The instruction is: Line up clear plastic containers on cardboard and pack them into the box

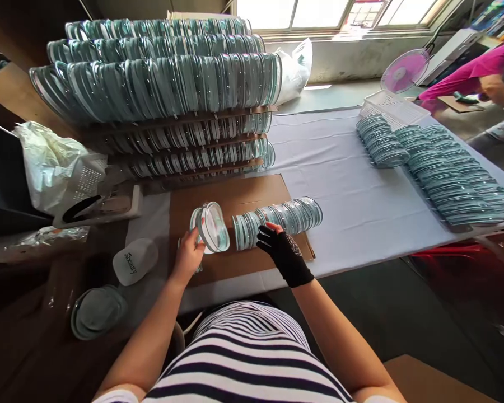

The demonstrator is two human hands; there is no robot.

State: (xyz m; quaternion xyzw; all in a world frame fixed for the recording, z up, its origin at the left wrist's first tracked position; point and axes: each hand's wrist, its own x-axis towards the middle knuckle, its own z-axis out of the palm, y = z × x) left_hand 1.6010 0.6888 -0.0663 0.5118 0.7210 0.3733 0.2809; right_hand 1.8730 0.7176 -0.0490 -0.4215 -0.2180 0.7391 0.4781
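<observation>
My left hand [190, 252], bare, grips a few rounded glass panes [214, 228], tilted up on edge, above the brown cardboard [218, 267]. Part of another pane shows beneath that hand. To the right, a row of glass panes [283, 217] stands on edge, leaning together across the cardboard and onto the white cloth. My right hand [282, 249] wears a black glove with bare fingertips on thumb and forefinger. Its fingers are stretched apart at the near side of this row; whether they touch the glass I cannot tell.
A rack [168, 89] holds many panes at the back left. More rows [449, 173] lie at the table's right, beside a white basket [392, 109]. A pane marked "Sbeauty" [135, 262] lies left. A pink fan [404, 71] and a co-worker [483, 73] are beyond.
</observation>
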